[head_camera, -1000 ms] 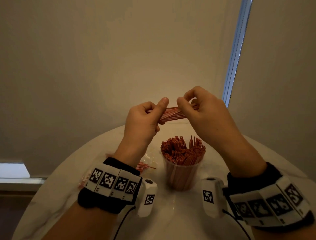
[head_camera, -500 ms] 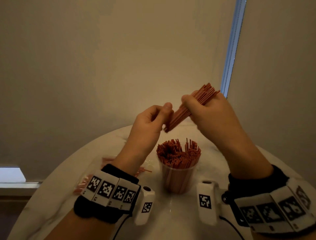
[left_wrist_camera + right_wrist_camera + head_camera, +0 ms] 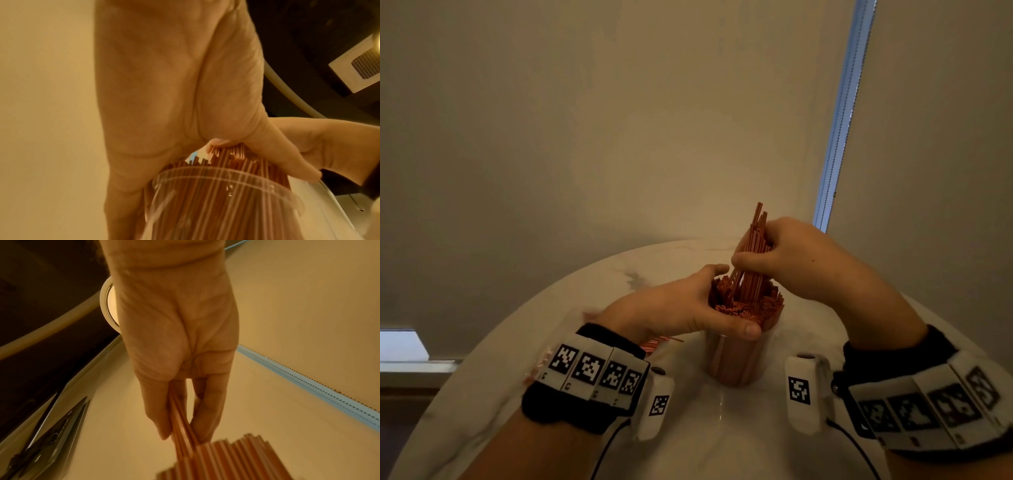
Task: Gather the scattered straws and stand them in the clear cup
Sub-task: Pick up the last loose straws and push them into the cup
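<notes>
Dozens of straws (image 3: pixel 746 305) already crowd the clear cup (image 3: pixel 736 363) on the bench (image 3: pixel 688 445) — the left hand (image 3: pixel 674 313) grips its rim while the right hand (image 3: pixel 787 260) pinches a light, slippery, easily kinked bundle (image 3: pixel 751 246) mid-length — best held firmly there.

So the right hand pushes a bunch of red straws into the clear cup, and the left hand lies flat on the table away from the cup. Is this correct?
Not quite: the left hand is not flat on the table. It wraps around the top of the clear cup, as the head view shows. The rest holds: the right hand pushes a bunch of red straws into that cup.
</notes>
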`<state>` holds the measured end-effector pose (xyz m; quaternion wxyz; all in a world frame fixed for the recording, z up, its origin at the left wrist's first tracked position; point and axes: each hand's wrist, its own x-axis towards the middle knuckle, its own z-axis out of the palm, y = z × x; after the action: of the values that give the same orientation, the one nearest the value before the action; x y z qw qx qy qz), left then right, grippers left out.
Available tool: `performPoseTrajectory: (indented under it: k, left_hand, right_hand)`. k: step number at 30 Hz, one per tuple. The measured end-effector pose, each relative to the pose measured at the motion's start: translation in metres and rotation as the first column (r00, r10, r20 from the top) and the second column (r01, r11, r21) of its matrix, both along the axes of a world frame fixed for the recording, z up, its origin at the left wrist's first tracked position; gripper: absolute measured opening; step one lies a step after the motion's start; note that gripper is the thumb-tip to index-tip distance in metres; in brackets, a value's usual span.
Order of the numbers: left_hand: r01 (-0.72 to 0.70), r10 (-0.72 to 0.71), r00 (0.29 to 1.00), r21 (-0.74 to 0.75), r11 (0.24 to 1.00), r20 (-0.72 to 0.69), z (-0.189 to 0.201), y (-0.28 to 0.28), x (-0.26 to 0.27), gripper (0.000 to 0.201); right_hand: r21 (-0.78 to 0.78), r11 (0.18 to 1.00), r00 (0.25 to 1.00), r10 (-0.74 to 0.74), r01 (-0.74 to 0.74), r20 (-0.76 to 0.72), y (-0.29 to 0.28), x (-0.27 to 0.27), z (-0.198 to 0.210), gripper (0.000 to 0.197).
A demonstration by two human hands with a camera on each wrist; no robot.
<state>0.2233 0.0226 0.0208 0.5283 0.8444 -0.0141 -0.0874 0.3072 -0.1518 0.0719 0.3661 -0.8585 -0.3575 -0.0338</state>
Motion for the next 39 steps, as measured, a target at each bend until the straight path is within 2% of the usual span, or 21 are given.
performPoseTrajectory:
  k: [2,6,8,9,11,14,17,21,24,26,30,33,35,37,39]
  left_hand:
    - [0.011,-0.010,1.000,-0.020,1.000,0.019,-0.001,0.001,0.001,0.099]
    - [0.011,-0.009,0.999,-0.034,0.999,0.047,-0.001,0.000,0.001,0.082]
    - [0.031,-0.029,0.998,-0.047,0.998,0.047,-0.001,0.000,0.001,0.067]
    - [0.031,-0.029,0.999,-0.053,0.998,0.046,-0.001,0.000,0.001,0.066]
    - [0.009,-0.006,0.998,-0.051,0.999,0.063,-0.002,0.000,0.002,0.078]
    - [-0.012,0.016,0.996,-0.047,0.999,0.084,-0.004,0.002,0.003,0.092]
    - [0.008,-0.006,0.997,-0.037,0.999,0.074,-0.003,0.002,0.003,0.086]
    - [-0.003,0.005,0.996,-0.019,1.000,0.085,-0.001,0.000,0.002,0.084]
    - [0.051,-0.047,0.995,-0.038,0.998,0.089,0.001,-0.003,0.000,0.051]
    - [0.073,-0.067,0.992,-0.059,0.996,0.104,0.002,-0.005,-0.001,0.041]
    - [0.100,-0.087,0.987,-0.091,0.991,0.136,0.003,-0.006,-0.002,0.044]
    - [0.125,-0.110,0.984,-0.103,0.987,0.143,0.005,-0.008,-0.003,0.046]
    - [0.138,-0.122,0.982,-0.106,0.985,0.144,0.005,-0.008,-0.004,0.048]
    - [0.120,-0.105,0.984,-0.095,0.988,0.145,0.004,-0.007,-0.003,0.046]
    - [0.093,-0.086,0.987,-0.046,0.995,0.133,0.003,-0.006,-0.002,0.052]
  right_hand:
    - [0.000,1.000,1.000,0.013,-0.013,0.011,0.003,0.002,-0.003,0.015]
    - [-0.166,0.986,1.000,0.000,0.003,0.017,0.006,0.004,-0.009,0.030]
    - [-0.125,0.992,1.000,0.008,-0.008,-0.004,0.006,0.007,-0.010,0.029]
    - [-0.093,0.995,1.000,0.016,-0.017,-0.012,0.005,0.008,-0.010,0.026]
    - [-0.091,0.995,0.999,0.039,-0.042,-0.034,0.005,0.009,-0.010,0.019]
    - [-0.215,0.973,0.995,0.070,-0.085,-0.077,0.008,0.007,-0.014,0.021]
    - [-0.201,0.974,0.993,0.092,-0.106,-0.076,0.005,0.005,-0.012,0.024]
    - [-0.106,0.990,0.996,0.091,-0.089,0.014,-0.003,0.004,-0.001,0.002]
    - [-0.065,0.996,0.998,0.056,-0.054,0.039,-0.001,0.004,0.000,0.005]
    - [-0.049,0.998,0.998,0.045,-0.043,0.033,0.000,0.005,0.000,0.013]
    - [-0.238,0.961,0.990,0.136,-0.138,-0.029,0.000,0.001,-0.002,0.025]
    - [-0.172,0.979,0.994,0.110,-0.113,-0.023,-0.005,-0.001,0.001,0.028]
    - [-0.170,0.976,0.991,0.129,-0.135,-0.045,-0.009,0.000,0.004,0.024]
    - [-0.278,0.942,0.982,0.171,-0.187,-0.079,-0.012,-0.001,0.006,0.015]
    - [-0.347,0.919,0.982,0.169,-0.186,-0.078,-0.011,0.000,0.004,0.017]
